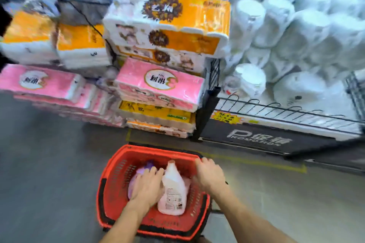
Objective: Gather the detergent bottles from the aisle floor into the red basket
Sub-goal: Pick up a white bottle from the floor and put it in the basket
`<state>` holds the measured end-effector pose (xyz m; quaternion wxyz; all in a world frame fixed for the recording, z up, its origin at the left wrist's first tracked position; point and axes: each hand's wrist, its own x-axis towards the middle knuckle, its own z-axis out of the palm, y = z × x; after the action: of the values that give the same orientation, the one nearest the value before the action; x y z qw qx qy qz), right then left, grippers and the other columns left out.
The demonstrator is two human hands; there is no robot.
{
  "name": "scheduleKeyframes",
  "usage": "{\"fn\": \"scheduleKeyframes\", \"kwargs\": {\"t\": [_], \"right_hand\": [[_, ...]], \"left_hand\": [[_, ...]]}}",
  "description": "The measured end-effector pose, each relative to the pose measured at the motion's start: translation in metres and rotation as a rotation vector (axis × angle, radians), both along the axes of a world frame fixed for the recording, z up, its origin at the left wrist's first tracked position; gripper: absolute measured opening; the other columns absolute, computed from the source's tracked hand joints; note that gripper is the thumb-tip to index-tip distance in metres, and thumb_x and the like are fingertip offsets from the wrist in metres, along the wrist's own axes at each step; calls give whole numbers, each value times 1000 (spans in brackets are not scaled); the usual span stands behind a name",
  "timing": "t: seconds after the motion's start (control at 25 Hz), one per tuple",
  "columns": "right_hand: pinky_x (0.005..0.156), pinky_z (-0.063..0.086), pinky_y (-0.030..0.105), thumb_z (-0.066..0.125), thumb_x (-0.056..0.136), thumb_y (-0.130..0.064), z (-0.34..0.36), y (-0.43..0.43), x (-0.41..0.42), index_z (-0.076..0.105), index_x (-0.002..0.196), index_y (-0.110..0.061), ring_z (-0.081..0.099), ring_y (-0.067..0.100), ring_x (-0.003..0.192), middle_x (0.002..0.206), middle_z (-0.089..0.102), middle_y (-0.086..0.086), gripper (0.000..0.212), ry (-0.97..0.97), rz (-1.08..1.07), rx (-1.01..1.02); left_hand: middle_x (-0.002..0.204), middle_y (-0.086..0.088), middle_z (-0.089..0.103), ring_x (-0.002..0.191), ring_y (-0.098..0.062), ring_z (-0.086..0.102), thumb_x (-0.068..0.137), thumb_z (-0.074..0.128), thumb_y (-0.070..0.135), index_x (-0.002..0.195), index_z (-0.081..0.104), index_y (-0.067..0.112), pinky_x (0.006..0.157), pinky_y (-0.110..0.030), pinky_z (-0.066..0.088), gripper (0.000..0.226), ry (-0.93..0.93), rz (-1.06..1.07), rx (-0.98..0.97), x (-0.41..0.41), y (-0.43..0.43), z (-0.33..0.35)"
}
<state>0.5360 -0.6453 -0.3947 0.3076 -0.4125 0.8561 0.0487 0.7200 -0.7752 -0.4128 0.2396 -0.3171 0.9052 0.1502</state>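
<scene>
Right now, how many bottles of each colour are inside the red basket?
Pale pink plastic detergent bottle: 1
Purple plastic detergent bottle, partly under the left hand: 1
Total in the red plastic basket: 2 visible

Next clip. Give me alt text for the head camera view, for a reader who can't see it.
Both hands reach into a red basket on a shop aisle floor: the left hand rests on a purple bottle, the right hand at the basket's right rim beside a pale pink bottle. Stacked tissue packs stand behind.
</scene>
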Motion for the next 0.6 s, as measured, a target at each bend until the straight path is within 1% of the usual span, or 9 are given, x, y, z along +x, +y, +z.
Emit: {"fn": "scheduleKeyframes", "kwargs": {"t": [0.12, 0.28, 0.36, 0.44, 0.52, 0.6], "right_hand": [[100, 45, 46, 61, 93, -35, 73, 25, 0, 49, 134, -19, 49, 34, 130, 134, 55, 9, 46, 125, -35, -29], [103, 42, 47, 60, 94, -31, 129, 55, 7, 48, 136, -18, 48, 35, 131, 135, 56, 12, 46, 214, -89, -26], [101, 43, 48, 62, 94, -32, 151, 69, 4, 48, 135, -17, 48, 36, 131, 134, 56, 13, 45, 233, -143, -30], [102, 43, 50, 64, 94, -32, 178, 90, -4, 48, 135, -17, 47, 36, 132, 135, 56, 13, 46, 259, -222, -46], [103, 42, 50, 63, 95, -33, 204, 119, -18, 49, 136, -17, 47, 36, 132, 138, 55, 13, 46, 287, -312, -70], [104, 41, 50, 62, 96, -32, 228, 156, -34, 48, 137, -18, 47, 36, 132, 137, 55, 12, 46, 317, -409, -82]], "left_hand": [[127, 2, 54, 118, -26, 53, 88, 63, 45, 137, 48, 31, 89, -45, 48, 53, 54, -156, -64, -4, 26, 54], [134, 0, 53, 124, -27, 51, 87, 63, 47, 141, 46, 30, 94, -45, 44, 59, 148, -312, -160, -30, 31, 113], [136, -1, 53, 127, -28, 50, 86, 65, 47, 143, 46, 28, 96, -46, 44, 63, 205, -372, -206, -56, 28, 140], [137, -1, 52, 128, -28, 48, 89, 62, 46, 144, 43, 28, 96, -46, 43, 61, 235, -445, -248, -86, 38, 172], [135, 0, 51, 127, -28, 47, 92, 60, 44, 141, 41, 30, 96, -45, 42, 55, 283, -537, -264, -119, 59, 196], [138, 0, 50, 130, -28, 46, 92, 61, 44, 142, 40, 30, 99, -45, 41, 56, 333, -636, -268, -155, 90, 217]]}}
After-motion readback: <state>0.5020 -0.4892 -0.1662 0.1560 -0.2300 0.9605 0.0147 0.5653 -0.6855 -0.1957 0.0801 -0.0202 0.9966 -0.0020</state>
